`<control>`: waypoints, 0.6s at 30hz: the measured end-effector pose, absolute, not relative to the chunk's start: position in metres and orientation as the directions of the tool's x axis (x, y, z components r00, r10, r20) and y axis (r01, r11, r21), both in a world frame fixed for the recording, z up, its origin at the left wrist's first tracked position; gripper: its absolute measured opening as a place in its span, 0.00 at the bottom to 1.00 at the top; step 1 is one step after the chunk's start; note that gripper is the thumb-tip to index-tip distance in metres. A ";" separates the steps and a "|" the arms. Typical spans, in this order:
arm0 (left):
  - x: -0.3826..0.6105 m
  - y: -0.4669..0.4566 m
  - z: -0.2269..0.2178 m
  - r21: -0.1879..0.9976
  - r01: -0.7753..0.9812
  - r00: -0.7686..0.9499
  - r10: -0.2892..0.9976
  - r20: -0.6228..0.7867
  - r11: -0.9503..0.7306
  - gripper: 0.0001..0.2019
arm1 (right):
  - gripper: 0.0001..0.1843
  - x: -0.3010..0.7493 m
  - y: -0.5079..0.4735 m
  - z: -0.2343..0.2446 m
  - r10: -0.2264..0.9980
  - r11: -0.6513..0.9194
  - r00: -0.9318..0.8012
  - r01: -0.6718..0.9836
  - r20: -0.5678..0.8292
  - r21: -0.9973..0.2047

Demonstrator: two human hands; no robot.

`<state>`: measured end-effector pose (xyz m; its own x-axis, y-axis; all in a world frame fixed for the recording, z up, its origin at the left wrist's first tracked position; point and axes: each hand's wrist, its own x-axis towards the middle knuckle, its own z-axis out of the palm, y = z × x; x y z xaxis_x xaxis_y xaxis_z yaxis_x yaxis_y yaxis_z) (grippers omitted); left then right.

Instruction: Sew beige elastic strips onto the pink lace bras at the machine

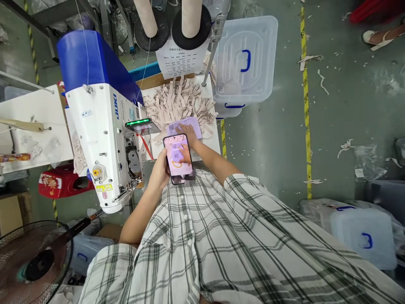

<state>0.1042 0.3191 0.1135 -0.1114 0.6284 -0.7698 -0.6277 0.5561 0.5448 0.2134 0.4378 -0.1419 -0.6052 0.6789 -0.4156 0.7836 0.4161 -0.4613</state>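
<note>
- Workshop floor [262, 139], green and littered with scraps, surrounds a white worktable [215, 141].
- Phone [179, 158]: located at the near edge of the worktable, in front of the shirt [202, 236], screen facing the wearer. The display shows a hand, purple paper and QR codes.
- Left hand [161, 169]: clamped on the phone at its left edge; the fingers behind the phone are hidden.
- Purple sheet [196, 126]: lies just beyond the phone, with a QR code at its left end.
- Right hand [188, 134]: laid over the purple sheet, fingers extended and not closed on it.
- Fabric strips [177, 99]: beige, heaped on the worktable on the far side of the purple sheet.
- Black unit [145, 126]: left of the purple sheet, with a lit green strip; a red strap [145, 146] is positioned on its near side.
- Sewing machine [95, 135]: white body marked JUKI, left of the phone, with a blue housing [85, 59] at its far end.
- Thread cones [191, 19]: two, mounted beyond the fabric strips, above a printed sheet [180, 61].
- Clear bin [259, 63]: lidded, blue-handled, far right of the worktable.
- Fan [38, 261]: near left corner.
</note>
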 end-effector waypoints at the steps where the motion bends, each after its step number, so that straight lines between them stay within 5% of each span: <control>1: 0.104 0.319 0.114 0.550 -0.626 -0.114 0.632 -0.766 0.554 0.21 | 0.49 0.214 0.438 -0.140 0.678 0.416 -0.606 0.783 -0.415 -0.463; 18: 0.101 0.316 0.118 0.575 -0.631 -0.125 0.664 -0.738 0.521 0.18 | 0.51 0.213 0.439 -0.140 0.667 0.378 -0.599 0.784 -0.443 -0.491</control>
